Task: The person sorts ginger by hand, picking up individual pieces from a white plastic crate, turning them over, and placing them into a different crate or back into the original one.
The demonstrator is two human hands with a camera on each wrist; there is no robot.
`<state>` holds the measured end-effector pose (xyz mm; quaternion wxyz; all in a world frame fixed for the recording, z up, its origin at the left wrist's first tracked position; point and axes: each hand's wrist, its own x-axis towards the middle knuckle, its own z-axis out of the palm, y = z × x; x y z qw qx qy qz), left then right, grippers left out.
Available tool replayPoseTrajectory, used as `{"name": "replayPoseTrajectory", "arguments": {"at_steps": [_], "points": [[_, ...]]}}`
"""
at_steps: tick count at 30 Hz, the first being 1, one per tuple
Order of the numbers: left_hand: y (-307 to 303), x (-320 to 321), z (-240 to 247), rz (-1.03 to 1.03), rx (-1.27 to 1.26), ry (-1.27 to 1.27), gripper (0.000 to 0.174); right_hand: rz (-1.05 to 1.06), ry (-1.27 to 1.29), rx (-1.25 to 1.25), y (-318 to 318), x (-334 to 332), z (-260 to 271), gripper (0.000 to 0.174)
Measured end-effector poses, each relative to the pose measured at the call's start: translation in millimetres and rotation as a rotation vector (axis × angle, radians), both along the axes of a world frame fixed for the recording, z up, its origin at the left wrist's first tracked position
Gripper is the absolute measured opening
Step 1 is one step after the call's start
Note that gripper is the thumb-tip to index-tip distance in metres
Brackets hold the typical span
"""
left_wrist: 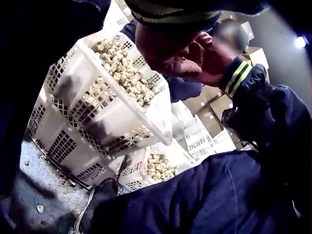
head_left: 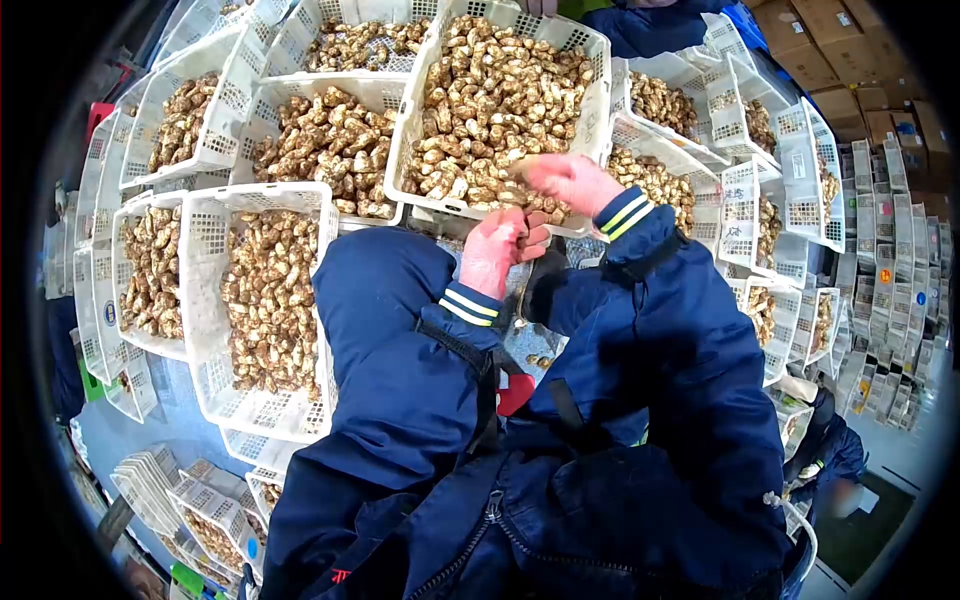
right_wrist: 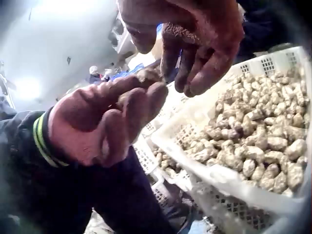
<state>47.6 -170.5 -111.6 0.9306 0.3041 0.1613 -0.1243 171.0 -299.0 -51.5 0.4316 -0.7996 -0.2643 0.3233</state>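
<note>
Brown-and-white knobbly pieces, which look like mushrooms (head_left: 500,90), fill a white perforated crate (head_left: 398,150) in front of the person. At its near edge is the left hand (head_left: 497,248), palm up with fingers curled; in the right wrist view this left hand (right_wrist: 105,122) pinches a small knobbly piece (right_wrist: 148,75) at its fingertips. Just above and to the right, the right hand (head_left: 572,184) hangs over the crate's near corner. Its fingers (right_wrist: 207,68) point down, loosely bent, close to the piece, with nothing visible in them. The left wrist view shows both hands dark and partly overlapping.
More filled crates stand left (head_left: 325,300) and right (head_left: 715,200), some stacked. Cardboard boxes (head_left: 830,50) are at the upper right. Another person's dark sleeve (head_left: 650,30) is beyond the main crate, and someone in dark clothing (head_left: 835,450) is at the lower right.
</note>
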Motion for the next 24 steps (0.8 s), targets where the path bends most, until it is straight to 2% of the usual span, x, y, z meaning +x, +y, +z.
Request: {"name": "replayPoseTrajectory", "arguments": {"at_steps": [1,2,4,6,8,10,12,14,15,16,18,20,22,24], "points": [[1.6,-1.4,-0.3,0.04,-0.04,0.016,0.028,-0.116,-0.037,-0.119,-4.8,13.0,-5.5,0.034],[3.3,-1.4,-0.8,0.04,-0.043,0.019,0.028,-0.208,-0.136,-0.038,-12.8,27.5,-19.5,0.033],[7.1,0.2,0.4,0.049,-0.025,0.073,0.03,-0.312,-0.324,-0.337,-27.1,56.6,-36.6,0.032],[8.5,0.3,-0.4,0.083,-0.083,0.012,0.032,-0.295,-0.352,-0.608,-27.7,64.1,-45.6,0.032],[7.0,2.8,-2.4,0.114,-0.107,0.002,0.033,-0.096,-0.446,-0.745,-20.2,64.7,-74.5,0.035],[3.0,6.7,-3.1,0.141,-0.099,0.068,0.031,0.183,-0.468,-1.111,-12.4,60.4,-105.5,0.031],[0.1,7.5,-6.3,0.21,-0.009,0.103,0.03,0.285,-0.602,-1.138,-9.0,53.5,-121.8,0.027],[2.0,3.7,-11.1,0.225,-0.072,0.008,0.025,0.263,-0.484,-1.242,-5.0,62.7,-130.7,0.025],[2.4,4.0,-10.9,0.221,-0.08,0.049,0.022,0.186,-0.586,-1.117,-14.9,62.3,-129.0,0.024],[2.1,4.3,-9.4,0.214,-0.092,0.09,0.02,-0.016,-0.549,-0.993,-14.9,59.4,-112.9,0.028],[2.3,5.4,-6.4,0.203,-0.095,0.104,0.018,-0.179,-0.236,-0.526,-21.4,63.2,-80.6,0.036],[2.9,7.0,-4.6,0.188,-0.171,0.134,0.024,-0.382,0.258,0.127,-19.8,53.3,-67.2,0.045],[3.4,7.0,-0.8,0.182,-0.206,0.149,0.026,-0.319,0.265,0.322,-3.5,25.9,-36.9,0.043],[2.2,7.3,-1.8,0.25,-0.313,0.079,0.025,-0.121,0.205,0.25,15.4,-6.9,-10.7,0.044]]}}
